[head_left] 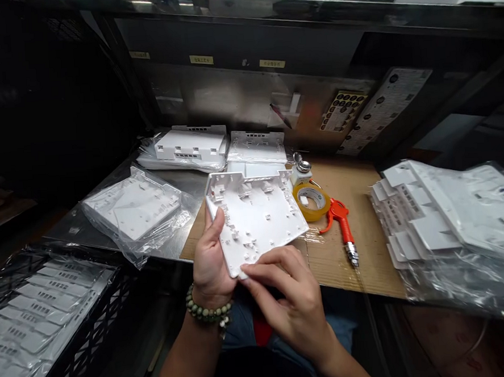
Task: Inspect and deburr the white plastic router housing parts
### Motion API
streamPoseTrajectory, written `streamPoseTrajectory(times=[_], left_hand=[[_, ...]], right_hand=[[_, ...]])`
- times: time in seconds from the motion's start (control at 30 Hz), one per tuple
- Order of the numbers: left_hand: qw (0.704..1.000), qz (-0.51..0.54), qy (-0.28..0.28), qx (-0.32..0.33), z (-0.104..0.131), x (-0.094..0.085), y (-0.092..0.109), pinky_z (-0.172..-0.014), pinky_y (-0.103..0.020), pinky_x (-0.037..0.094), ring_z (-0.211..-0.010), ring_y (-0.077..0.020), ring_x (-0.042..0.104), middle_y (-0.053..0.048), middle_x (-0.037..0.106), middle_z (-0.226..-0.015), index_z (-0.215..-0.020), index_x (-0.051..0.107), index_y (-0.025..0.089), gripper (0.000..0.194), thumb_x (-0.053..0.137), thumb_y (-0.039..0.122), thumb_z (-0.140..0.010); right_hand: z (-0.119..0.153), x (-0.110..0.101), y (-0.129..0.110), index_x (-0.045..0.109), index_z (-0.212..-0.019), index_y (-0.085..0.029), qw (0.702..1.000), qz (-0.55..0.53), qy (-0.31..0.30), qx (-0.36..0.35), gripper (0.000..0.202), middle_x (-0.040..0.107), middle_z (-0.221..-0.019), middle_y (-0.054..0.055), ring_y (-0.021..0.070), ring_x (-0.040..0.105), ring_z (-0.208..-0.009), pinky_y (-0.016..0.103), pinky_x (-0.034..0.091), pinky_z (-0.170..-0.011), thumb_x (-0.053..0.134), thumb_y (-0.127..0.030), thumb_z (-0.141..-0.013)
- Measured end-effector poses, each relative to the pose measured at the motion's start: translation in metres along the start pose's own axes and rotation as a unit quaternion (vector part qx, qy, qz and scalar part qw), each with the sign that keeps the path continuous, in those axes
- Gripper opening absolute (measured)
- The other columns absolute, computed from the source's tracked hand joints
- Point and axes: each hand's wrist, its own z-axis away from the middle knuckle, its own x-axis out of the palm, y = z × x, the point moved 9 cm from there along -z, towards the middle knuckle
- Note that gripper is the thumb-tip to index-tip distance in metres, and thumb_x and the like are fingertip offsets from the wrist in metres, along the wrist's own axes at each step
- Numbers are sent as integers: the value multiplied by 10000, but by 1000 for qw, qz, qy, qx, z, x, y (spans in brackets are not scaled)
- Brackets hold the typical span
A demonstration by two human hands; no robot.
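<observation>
A white plastic housing (pixel 258 222), with clips and small posts on its inner face, is tilted up above the table's front edge. My left hand (pixel 212 256), with a beaded bracelet at the wrist, grips its left side, thumb along the rim and fingers underneath. At the near corner, thumb and fingertips of my right hand (pixel 286 289) are pinched together against the rim. A little white shows between those fingertips; whether it is a separate small piece or the housing's corner I cannot make out.
Behind the housing lie more white housings (pixel 256 148). Tape (pixel 311 202), a metal-topped bottle (pixel 301 171) and a red air gun (pixel 343 222) are on cardboard (pixel 368 267). Bagged housings (pixel 135 204) lie left, a stack (pixel 454 210) right. A black crate (pixel 70 359) stands lower left.
</observation>
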Motion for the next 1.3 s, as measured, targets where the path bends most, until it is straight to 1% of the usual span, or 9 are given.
streamPoseTrajectory(times=[0.07, 0.13, 0.23, 0.3, 0.5, 0.83, 0.93, 1.13, 1.3], left_hand=[[999, 22, -23, -24, -3, -7, 7, -1255, -560, 307, -1449, -324, 468, -127, 545, -1544, -1660, 161, 234, 612, 366, 297, -1087], [993, 57, -79, -61, -4, -13, 15, -1267, -576, 244, -1471, -322, 423, -146, 583, -1494, -1654, 186, 180, 608, 304, 383, -1092], [973, 116, -179, -90, 0, -23, 30, -1279, -565, 140, -1494, -278, 375, -116, 600, -1467, -1621, 311, 201, 567, 208, 407, -1103], [959, 137, -227, -97, 3, -28, 36, -1281, -540, 95, -1506, -250, 346, -110, 539, -1521, -1614, 328, 215, 568, 158, 405, -1106], [942, 165, -279, -91, 5, -32, 37, -1282, -501, 68, -1491, -229, 370, -163, 397, -1606, -1644, 220, 217, 635, 77, 494, -1091], [913, 120, -361, -149, 14, -22, 34, -1274, -517, -3, -1568, -261, 134, -151, 401, -1611, -1585, 366, 100, 858, -27, 622, -1029], [931, 102, -322, -142, 12, -32, 32, -1279, -515, 31, -1560, -254, 156, -55, 477, -1574, -1584, 402, 230, 737, 42, 590, -1051], [953, 61, -250, -159, 17, -47, 25, -1293, -497, 158, -1546, -258, 184, 112, 432, -1588, -1556, 316, 488, 552, 140, 582, -1041], [949, 42, -241, -201, 24, -56, 22, -1290, -487, 224, -1536, -262, 216, 143, 425, -1577, -1551, 216, 498, 560, 96, 597, -1014]], right_hand=[[0, -18, 24, 781, -1045, -232, 999, 32, 30, 21, 187, 678, -934, 38, 189, 623, -908, 361, 515, -814, 763, -123, -895], [5, -54, 53, 793, -1023, -259, 990, 74, 109, 54, 176, 678, -972, 34, 193, 623, -951, 365, 516, -853, 785, -147, -887], [17, -106, 83, 802, -1015, -284, 961, 132, 224, 99, 162, 683, -1000, 28, 196, 623, -965, 372, 503, -878, 801, -187, -885], [19, -118, 89, 803, -1023, -293, 956, 135, 237, 107, 163, 685, -997, 24, 198, 625, -967, 372, 505, -875, 801, -202, -888], [12, -97, 85, 804, -1038, -310, 975, 106, 167, 96, 197, 698, -1001, 14, 189, 622, -1012, 361, 518, -925, 781, -169, -902], [21, -100, 77, 789, -1086, -315, 983, 97, 150, 52, 256, 687, -1019, 22, 194, 634, -1006, 374, 529, -915, 757, -130, -911], [16, -102, 84, 802, -1055, -318, 981, 135, 135, 46, 224, 707, -1006, 21, 203, 625, -1004, 393, 531, -925, 767, -153, -908], [-13, -122, 84, 803, -1043, -291, 967, 81, 226, 82, 174, 699, -1030, 29, 192, 648, -1010, 363, 562, -875, 756, -178, -919], [-38, -117, 75, 798, -1060, -295, 967, 13, 244, 68, 177, 694, -1043, 30, 195, 656, -1008, 384, 565, -869, 769, -197, -914]])
